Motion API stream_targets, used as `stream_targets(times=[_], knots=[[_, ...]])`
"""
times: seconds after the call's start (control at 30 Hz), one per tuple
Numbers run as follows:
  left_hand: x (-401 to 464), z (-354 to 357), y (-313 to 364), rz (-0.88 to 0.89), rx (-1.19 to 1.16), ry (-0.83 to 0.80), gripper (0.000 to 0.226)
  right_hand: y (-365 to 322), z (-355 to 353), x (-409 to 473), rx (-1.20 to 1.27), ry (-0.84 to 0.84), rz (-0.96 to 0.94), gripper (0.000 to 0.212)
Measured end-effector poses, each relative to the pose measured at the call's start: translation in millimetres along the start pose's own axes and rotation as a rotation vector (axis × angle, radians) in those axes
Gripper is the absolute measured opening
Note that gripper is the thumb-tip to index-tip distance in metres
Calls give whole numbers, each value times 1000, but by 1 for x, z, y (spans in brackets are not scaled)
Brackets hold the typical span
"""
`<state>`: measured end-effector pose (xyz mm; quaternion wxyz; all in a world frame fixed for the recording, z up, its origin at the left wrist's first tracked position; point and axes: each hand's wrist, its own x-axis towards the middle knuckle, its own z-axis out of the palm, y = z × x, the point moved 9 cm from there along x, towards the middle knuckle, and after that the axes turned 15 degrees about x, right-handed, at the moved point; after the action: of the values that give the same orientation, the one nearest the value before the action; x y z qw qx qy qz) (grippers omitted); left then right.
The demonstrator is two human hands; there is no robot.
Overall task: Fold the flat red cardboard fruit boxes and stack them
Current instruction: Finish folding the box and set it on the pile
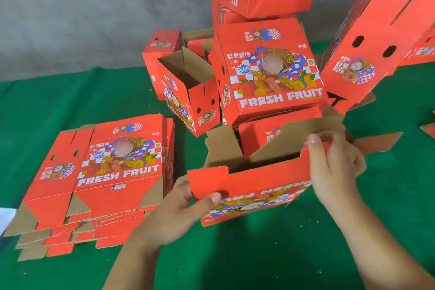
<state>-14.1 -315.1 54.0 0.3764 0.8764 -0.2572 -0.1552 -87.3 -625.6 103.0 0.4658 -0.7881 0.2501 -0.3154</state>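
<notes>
Head cam, looking down at a green table [58, 106] covered in red fruit boxes. Half-folded box [256, 186] sitting lower centre of the frame, open at the top, brown flaps sticking up, print upside down on the near face. Left hand [181, 205] gripping the near red flap at its left corner, thumb on the outside. Right hand [334, 162] pinching the top edge at the box's right corner, fingers curled over it. Stack of flat boxes [103, 176] lying lower left, just beside the left hand. Messy pile of folded boxes [270, 66] upper centre, right behind the half-folded one, with an open-topped box [188, 92] tilted at its left. More red cardboard [381, 30] leaning upper right. Grey wall [94, 7] at the back.
</notes>
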Motion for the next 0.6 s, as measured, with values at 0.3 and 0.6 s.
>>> stream_targets(times=[0.3,0.6], knots=[[-6,-20,7,86,91,300,48,-14,1,5,197,-130,196,19],[-12,-23,-27,-100,455,37,53,-16,25,-4,39,-351,59,59]])
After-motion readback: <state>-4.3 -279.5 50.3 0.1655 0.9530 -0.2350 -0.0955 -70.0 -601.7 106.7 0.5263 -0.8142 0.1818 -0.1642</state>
